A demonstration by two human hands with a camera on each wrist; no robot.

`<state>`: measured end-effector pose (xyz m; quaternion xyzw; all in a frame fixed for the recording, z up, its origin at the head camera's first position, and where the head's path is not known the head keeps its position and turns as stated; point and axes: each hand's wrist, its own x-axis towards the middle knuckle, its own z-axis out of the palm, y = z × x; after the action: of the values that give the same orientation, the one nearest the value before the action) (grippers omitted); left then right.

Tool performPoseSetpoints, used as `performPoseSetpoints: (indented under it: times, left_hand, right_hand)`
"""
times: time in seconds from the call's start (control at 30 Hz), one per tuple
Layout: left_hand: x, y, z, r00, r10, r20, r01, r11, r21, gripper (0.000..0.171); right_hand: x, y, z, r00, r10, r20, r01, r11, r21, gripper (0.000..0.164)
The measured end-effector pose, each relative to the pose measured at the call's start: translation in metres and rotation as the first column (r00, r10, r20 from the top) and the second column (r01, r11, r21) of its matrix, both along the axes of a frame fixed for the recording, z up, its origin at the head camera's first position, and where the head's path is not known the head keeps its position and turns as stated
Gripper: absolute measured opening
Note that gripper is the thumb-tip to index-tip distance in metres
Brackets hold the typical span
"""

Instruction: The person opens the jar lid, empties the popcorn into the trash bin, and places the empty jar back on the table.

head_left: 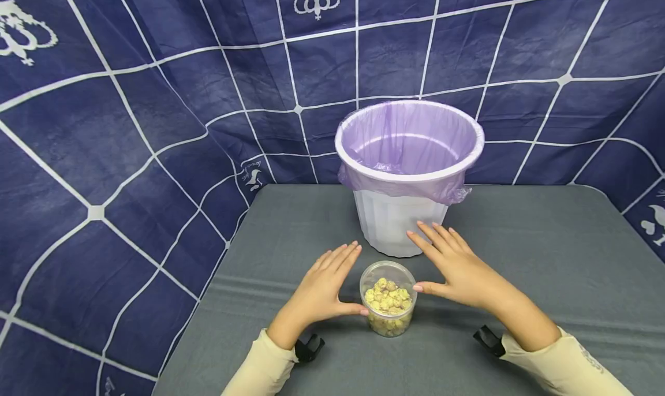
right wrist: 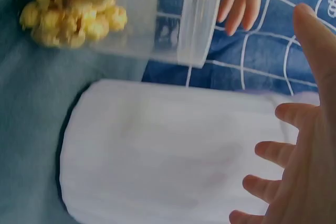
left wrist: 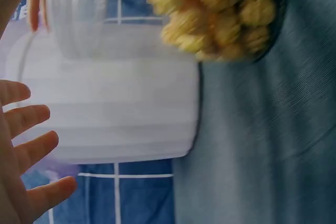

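Between the two hands stands a clear round plastic tub (head_left: 388,315) without a lid, about half full of yellow popcorn (head_left: 387,297). My left hand (head_left: 324,289) is at the tub's left, fingers straight and thumb tip right at its side. On the other side my right hand (head_left: 459,269) spreads its fingers, its thumb tip close to the rim. Neither hand grips anything. In the left wrist view the popcorn (left wrist: 226,14) shows through the tub wall; the right wrist view has the tub (right wrist: 157,19) at the top.
Behind the tub stands a white bin (head_left: 400,220) lined with a purple plastic bag (head_left: 415,124) folded over its rim. A grey cloth (head_left: 234,327) covers the table. Dark blue curtains (head_left: 171,182) with white lines hang at the back and sides.
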<state>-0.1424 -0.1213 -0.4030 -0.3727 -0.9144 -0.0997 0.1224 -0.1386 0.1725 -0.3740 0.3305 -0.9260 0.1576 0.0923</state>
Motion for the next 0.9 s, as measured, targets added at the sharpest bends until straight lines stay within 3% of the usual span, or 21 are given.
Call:
performPoseSetpoints:
  times: [0.17,0.33,0.63,0.9]
  left_hand:
    - [0.008,0.006,-0.015,0.999,-0.018,0.049,0.015,0.998,0.056,0.116]
    - [0.016,0.013,-0.027,0.988,0.014,0.154,-0.029,0.995,0.094,0.121]
    - [0.022,0.021,-0.045,0.984,0.035,0.174,-0.062,0.986,0.153,0.123]
    - [0.023,0.023,-0.051,0.972,0.054,0.227,-0.092,0.982,0.163,0.121]
  right_hand:
    - [0.002,-0.016,-0.006,0.997,0.076,-0.015,-0.076,0.997,-0.029,0.093]
    - [0.005,-0.034,-0.013,0.99,0.142,-0.006,-0.142,0.989,-0.044,0.099]
    - [0.01,-0.055,-0.018,0.987,0.128,0.097,-0.127,0.992,-0.012,0.108]
    - [0.01,-0.062,-0.022,0.993,0.093,0.074,-0.093,0.996,0.001,0.1]
